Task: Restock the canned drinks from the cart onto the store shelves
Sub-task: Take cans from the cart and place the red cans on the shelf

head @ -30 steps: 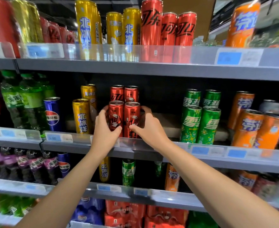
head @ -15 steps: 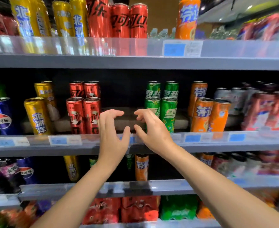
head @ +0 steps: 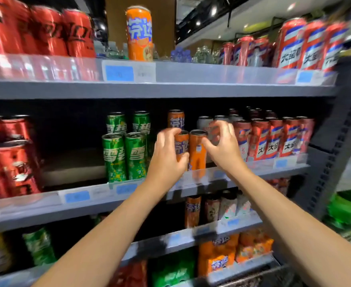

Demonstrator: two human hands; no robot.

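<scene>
The shelf (head: 129, 195) has slid leftward in my view since a moment ago; the red cans (head: 15, 162) I was at now sit far left, with the green cans (head: 125, 156) between. My hands have moved right to the two orange cans (head: 197, 150) at the shelf's front edge. My left hand (head: 166, 160) curls around the left can, fingers over its top. My right hand (head: 224, 148) hooks its spread, curled fingers beside the right can; I cannot tell if they touch.
</scene>
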